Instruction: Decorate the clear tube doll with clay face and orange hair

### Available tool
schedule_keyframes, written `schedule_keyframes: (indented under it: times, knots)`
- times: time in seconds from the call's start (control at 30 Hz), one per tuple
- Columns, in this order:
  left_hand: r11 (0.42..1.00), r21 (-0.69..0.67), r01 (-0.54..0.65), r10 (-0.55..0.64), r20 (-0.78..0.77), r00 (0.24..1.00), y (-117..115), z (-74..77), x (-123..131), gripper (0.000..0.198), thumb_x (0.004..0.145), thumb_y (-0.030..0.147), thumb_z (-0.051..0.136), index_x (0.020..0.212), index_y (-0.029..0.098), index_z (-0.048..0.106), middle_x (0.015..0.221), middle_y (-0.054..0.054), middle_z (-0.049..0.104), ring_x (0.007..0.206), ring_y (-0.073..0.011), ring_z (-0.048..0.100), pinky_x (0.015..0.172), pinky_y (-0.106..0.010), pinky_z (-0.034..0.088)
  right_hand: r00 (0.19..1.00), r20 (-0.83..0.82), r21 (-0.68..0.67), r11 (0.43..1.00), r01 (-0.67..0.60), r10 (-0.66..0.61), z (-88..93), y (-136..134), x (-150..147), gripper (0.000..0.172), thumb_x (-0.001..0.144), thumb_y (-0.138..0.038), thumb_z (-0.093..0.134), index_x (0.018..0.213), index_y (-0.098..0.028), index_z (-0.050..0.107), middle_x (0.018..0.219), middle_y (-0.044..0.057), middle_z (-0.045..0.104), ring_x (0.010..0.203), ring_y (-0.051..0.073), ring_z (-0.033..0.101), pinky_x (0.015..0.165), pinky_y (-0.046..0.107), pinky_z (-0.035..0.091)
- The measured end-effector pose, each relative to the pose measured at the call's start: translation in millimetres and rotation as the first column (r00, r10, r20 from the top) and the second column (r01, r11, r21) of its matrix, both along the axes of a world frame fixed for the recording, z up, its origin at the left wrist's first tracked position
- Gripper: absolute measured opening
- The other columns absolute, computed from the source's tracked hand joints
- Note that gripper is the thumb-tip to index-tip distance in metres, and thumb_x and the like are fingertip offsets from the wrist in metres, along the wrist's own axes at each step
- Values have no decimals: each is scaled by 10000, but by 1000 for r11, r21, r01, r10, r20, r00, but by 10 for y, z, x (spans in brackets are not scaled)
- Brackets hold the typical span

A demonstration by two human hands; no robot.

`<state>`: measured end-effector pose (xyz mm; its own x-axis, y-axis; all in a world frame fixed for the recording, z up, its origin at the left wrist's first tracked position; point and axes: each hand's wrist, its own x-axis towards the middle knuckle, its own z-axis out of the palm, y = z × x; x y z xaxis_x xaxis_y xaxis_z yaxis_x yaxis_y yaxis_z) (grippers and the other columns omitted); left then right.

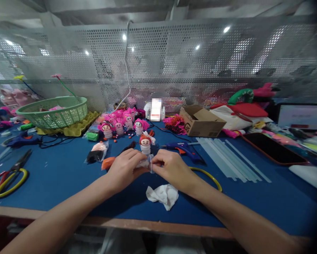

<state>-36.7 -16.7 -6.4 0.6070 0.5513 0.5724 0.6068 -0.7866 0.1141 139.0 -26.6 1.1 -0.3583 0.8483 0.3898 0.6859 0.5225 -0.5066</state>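
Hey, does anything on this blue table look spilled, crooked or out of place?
Only minor mess. Small orange bits lie scattered beside the pink-haired dolls, the glue sticks are fanned out loosely, and a crumpled white cloth sits near the left hand and right hand, which pinch a clear wrapper. Nothing looks broken.

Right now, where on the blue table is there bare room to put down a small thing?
Two patches are free: between the scissors and the left hand, and in front of the glue sticks, right of the right hand. Behind both hands, which pinch a clear wrapper, dolls, glue gun and box crowd it.
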Motion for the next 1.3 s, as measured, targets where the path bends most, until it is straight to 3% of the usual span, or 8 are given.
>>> schedule_keyframes:
  times: [0.6,0.83,1.1,1.3]
  knots:
    - [995,-85,-45,53,89,995,8,32,-24,229,712,309,623,868,153,564,798,-45,626,742,-149,575,652,-245,459,975,-216,7,999,-47,48,18,9,16,115,713,-124,540,626,-154,609,613,0,526,565,97,475,527,213,361]
    - [992,-116,-40,49,76,996,5,40,-23,235,707,299,628,882,153,569,792,-39,621,728,-142,576,655,-239,456,978,-201,75,996,-43,57,19,-1,4,133,713,-123,530,632,-161,628,626,6,539,588,103,486,553,221,364]
    - [988,-152,-37,50,84,995,-7,37,-5,223,705,303,629,858,155,564,778,-34,625,723,-144,574,641,-239,445,942,-333,-216,970,-114,36,56,13,36,120,721,-215,545,674,-144,630,658,10,582,606,112,519,567,227,396]
    - [931,-364,-14,59,112,992,-58,72,15,227,720,333,600,844,146,564,716,-9,606,620,-108,543,578,-213,431,897,-442,-334,923,-190,25,69,8,55,139,697,-270,585,680,-147,646,676,2,614,642,120,543,616,236,407]
